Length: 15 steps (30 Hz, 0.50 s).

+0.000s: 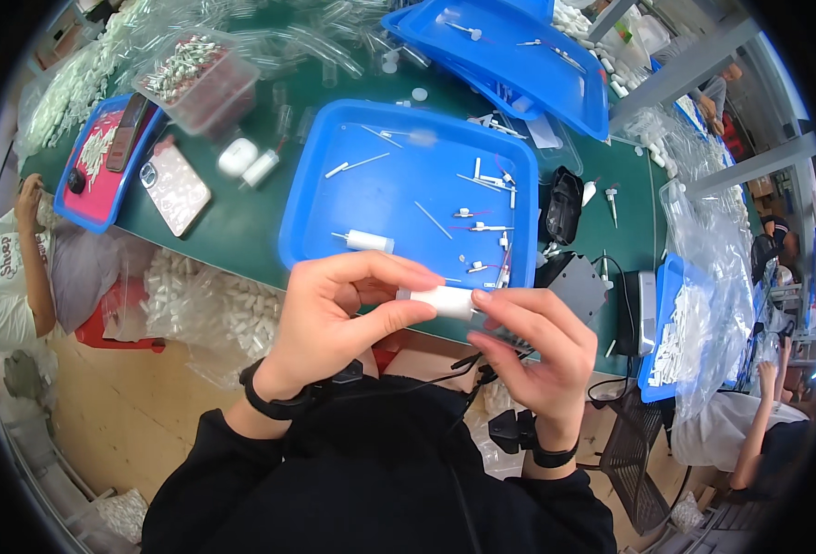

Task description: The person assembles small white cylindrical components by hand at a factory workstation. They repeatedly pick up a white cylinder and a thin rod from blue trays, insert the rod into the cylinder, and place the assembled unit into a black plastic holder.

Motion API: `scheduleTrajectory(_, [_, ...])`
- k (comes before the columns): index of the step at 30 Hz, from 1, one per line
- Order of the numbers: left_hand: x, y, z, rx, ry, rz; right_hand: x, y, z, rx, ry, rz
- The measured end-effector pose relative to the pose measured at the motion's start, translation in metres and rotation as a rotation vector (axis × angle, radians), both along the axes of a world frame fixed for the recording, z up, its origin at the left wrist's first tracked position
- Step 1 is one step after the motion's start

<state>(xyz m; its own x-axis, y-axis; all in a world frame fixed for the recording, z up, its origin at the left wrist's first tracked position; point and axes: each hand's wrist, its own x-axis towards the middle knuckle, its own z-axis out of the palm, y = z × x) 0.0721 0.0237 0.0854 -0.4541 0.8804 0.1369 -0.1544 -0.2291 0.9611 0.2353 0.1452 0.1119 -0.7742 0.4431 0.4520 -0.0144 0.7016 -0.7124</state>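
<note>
Between my two hands lies a short white cylinder, held sideways in front of the blue tray's near edge. My left hand grips its left end between thumb and fingers. At its other end, my right hand touches with the index fingertip, the thumb apart below; a small clear part seems to be there, but I cannot make it out. Just beyond, a second white cylinder with a thin stem lies in the blue tray. Thin white rods and small wired pieces are spread over the tray's right half.
A phone, a white earbud case and a clear tub of small parts sit to the left. More blue trays are stacked at the back right. A black pouch stands right of the tray. Other people work at both sides.
</note>
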Motion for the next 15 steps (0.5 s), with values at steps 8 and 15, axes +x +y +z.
scheduleTrajectory(8, [-0.008, 0.001, -0.004, 0.129, 0.355, -0.177, 0.011, -0.006, -0.006, -0.783, -0.145, 0.066])
scheduleTrajectory(15, [0.000, 0.002, -0.003, 0.091, 0.145, -0.012, 0.008, -0.013, -0.015, -0.308, 0.035, -0.064])
